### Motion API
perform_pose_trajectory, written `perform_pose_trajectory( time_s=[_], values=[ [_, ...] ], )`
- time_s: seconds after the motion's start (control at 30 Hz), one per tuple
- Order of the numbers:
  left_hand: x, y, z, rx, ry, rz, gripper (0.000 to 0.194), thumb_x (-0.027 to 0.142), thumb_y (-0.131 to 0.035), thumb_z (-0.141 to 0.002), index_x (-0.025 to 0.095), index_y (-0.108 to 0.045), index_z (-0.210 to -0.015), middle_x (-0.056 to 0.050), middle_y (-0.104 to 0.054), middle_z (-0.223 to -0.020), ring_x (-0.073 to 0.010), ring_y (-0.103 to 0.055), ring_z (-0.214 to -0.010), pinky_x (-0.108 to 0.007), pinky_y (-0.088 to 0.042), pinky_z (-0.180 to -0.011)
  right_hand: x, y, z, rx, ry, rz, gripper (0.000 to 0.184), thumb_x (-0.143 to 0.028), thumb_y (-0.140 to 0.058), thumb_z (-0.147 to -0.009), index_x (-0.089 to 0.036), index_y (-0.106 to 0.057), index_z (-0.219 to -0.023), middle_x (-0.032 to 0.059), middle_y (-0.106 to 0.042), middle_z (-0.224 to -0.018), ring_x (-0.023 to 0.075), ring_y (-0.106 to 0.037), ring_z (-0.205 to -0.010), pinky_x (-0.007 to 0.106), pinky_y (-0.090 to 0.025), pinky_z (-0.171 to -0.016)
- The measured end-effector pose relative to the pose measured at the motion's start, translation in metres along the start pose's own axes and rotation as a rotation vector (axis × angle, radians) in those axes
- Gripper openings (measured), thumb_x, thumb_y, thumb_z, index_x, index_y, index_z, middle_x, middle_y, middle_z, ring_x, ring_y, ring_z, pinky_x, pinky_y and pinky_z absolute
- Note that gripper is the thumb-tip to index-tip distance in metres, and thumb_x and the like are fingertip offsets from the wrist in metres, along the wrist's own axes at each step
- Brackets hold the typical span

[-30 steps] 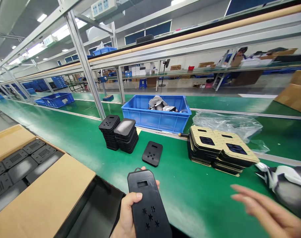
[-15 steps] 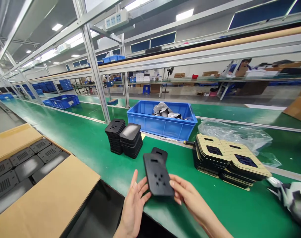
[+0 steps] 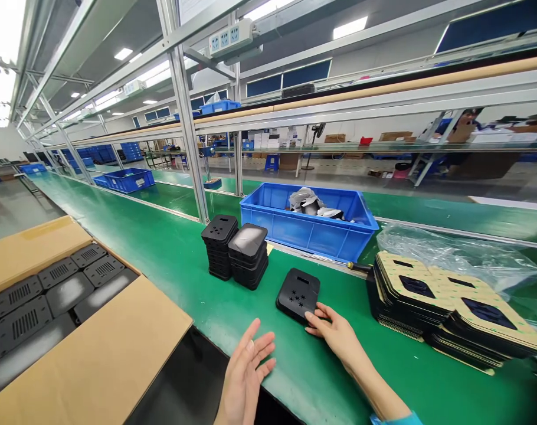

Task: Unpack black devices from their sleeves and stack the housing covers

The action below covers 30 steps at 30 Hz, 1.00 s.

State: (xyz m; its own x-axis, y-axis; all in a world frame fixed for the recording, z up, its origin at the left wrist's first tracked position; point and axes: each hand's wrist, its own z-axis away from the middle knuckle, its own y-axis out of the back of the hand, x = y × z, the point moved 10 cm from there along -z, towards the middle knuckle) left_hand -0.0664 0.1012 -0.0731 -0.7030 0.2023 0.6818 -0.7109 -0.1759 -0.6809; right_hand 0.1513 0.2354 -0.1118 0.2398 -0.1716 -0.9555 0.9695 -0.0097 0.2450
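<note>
My right hand (image 3: 337, 333) rests its fingertips against the near edge of a black plastic cover (image 3: 297, 295), which lies flat on the green belt with star-shaped holes and a small rectangular slot. It seems to sit on a second cover, though the stacking is hard to make out. My left hand (image 3: 246, 375) hangs open above the belt's near edge, touching nothing, with its fingers apart. Beyond the cover stand two stacks of black covers (image 3: 219, 245) (image 3: 248, 257), side by side.
A blue plastic crate (image 3: 308, 227) holds crumpled grey packaging behind the stacks. On the right are stacked tan-backed black pads (image 3: 428, 307) and a clear plastic bag (image 3: 458, 257). At left, an open cardboard box (image 3: 91, 348) holds black vented parts (image 3: 60, 295).
The cover held between both hands is now down on the belt where another cover lay. My left hand has let go and moved away. The view has shifted, so everything sits further right.
</note>
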Motion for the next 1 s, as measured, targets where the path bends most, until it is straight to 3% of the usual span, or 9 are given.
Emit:
perform_pose_trajectory(
  time_s=[0.17,0.33,0.43,0.53,0.57,0.63,0.77,0.9,1.0],
  values=[
    [-0.008,0.005,-0.006,-0.008,0.017,0.028,0.072,0.053,-0.07,-0.078,0.018,-0.053,-0.138,-0.017,-0.066,-0.128,-0.0292,-0.055,-0.12,-0.04,-0.038,-0.1,-0.015,-0.006,-0.004,-0.044,0.138,0.335,0.041,-0.029,-0.074,-0.079,-0.014,-0.058,-0.113,0.0009,-0.066,-0.084,0.0173,-0.064,-0.072,0.039,-0.052,-0.08],
    [-0.013,0.011,-0.011,-0.014,0.023,0.055,0.063,0.051,-0.075,-0.074,0.02,-0.064,-0.127,-0.016,-0.069,-0.121,-0.0269,-0.059,-0.111,-0.037,-0.041,-0.094,-0.035,-0.016,-0.023,-0.024,0.251,0.61,0.028,-0.04,-0.066,-0.086,-0.016,-0.06,-0.099,-0.0015,-0.061,-0.076,0.0149,-0.06,-0.068,0.034,-0.05,-0.072],
    [-0.011,0.017,-0.012,-0.007,0.026,0.073,0.057,0.049,-0.079,-0.071,0.022,-0.07,-0.119,-0.015,-0.071,-0.117,-0.0248,-0.061,-0.107,-0.035,-0.043,-0.09,-0.058,-0.015,-0.029,0.075,0.312,0.742,0.029,-0.037,-0.065,-0.084,-0.012,-0.059,-0.098,0.0053,-0.06,-0.083,0.019,-0.059,-0.071,0.036,-0.049,-0.068],
    [-0.008,0.025,-0.014,0.006,0.036,0.096,0.054,0.047,-0.082,-0.067,0.021,-0.073,-0.114,-0.014,-0.073,-0.113,-0.0246,-0.063,-0.104,-0.034,-0.043,-0.087,-0.1,-0.02,-0.022,0.172,0.445,0.804,0.044,-0.035,-0.064,-0.08,-0.006,-0.057,-0.112,0.0205,-0.058,-0.101,0.0341,-0.061,-0.089,0.045,-0.048,-0.071],
    [-0.008,0.029,-0.015,0.012,0.04,0.104,0.054,0.047,-0.083,-0.066,0.021,-0.073,-0.112,-0.015,-0.073,-0.112,-0.0249,-0.063,-0.103,-0.034,-0.044,-0.087,-0.117,-0.027,-0.019,0.178,0.507,0.799,0.047,-0.037,-0.061,-0.082,-0.006,-0.056,-0.118,0.0227,-0.057,-0.108,0.0363,-0.059,-0.094,0.047,-0.048,-0.075],
    [-0.006,0.034,-0.018,0.023,0.043,0.11,0.054,0.046,-0.084,-0.065,0.019,-0.074,-0.111,-0.015,-0.073,-0.109,-0.0256,-0.063,-0.102,-0.034,-0.044,-0.086,-0.15,-0.047,-0.014,0.135,0.637,0.761,0.045,-0.042,-0.052,-0.089,-0.013,-0.054,-0.124,0.0181,-0.057,-0.114,0.0311,-0.06,-0.096,0.043,-0.049,-0.079],
    [-0.002,0.033,-0.018,-0.009,0.043,0.092,0.049,0.042,-0.083,-0.067,0.018,-0.073,-0.109,-0.014,-0.073,-0.107,-0.026,-0.065,-0.1,-0.036,-0.043,-0.089,-0.199,-0.095,-0.019,-0.019,0.821,0.697,0.047,-0.048,-0.048,-0.095,-0.019,-0.051,-0.132,0.0069,-0.062,-0.097,0.019,-0.06,-0.077,0.033,-0.051,-0.074],
    [0.005,0.031,-0.014,-0.057,0.051,0.082,0.039,0.037,-0.081,-0.072,0.018,-0.073,-0.105,-0.013,-0.073,-0.104,-0.026,-0.066,-0.099,-0.039,-0.042,-0.094,-0.217,-0.121,-0.03,-0.089,0.903,0.734,0.048,-0.048,-0.05,-0.097,-0.017,-0.053,-0.134,0.0026,-0.06,-0.081,0.0178,-0.059,-0.07,0.034,-0.049,-0.069],
    [0.01,0.034,-0.014,-0.061,0.038,0.078,0.037,0.037,-0.079,-0.073,0.017,-0.073,-0.104,-0.013,-0.074,-0.102,-0.026,-0.067,-0.099,-0.041,-0.041,-0.096,-0.219,-0.126,-0.032,-0.139,0.961,0.745,0.046,-0.05,-0.048,-0.098,-0.016,-0.056,-0.129,0.0036,-0.063,-0.084,0.0166,-0.061,-0.072,0.034,-0.05,-0.071]
  ],
)
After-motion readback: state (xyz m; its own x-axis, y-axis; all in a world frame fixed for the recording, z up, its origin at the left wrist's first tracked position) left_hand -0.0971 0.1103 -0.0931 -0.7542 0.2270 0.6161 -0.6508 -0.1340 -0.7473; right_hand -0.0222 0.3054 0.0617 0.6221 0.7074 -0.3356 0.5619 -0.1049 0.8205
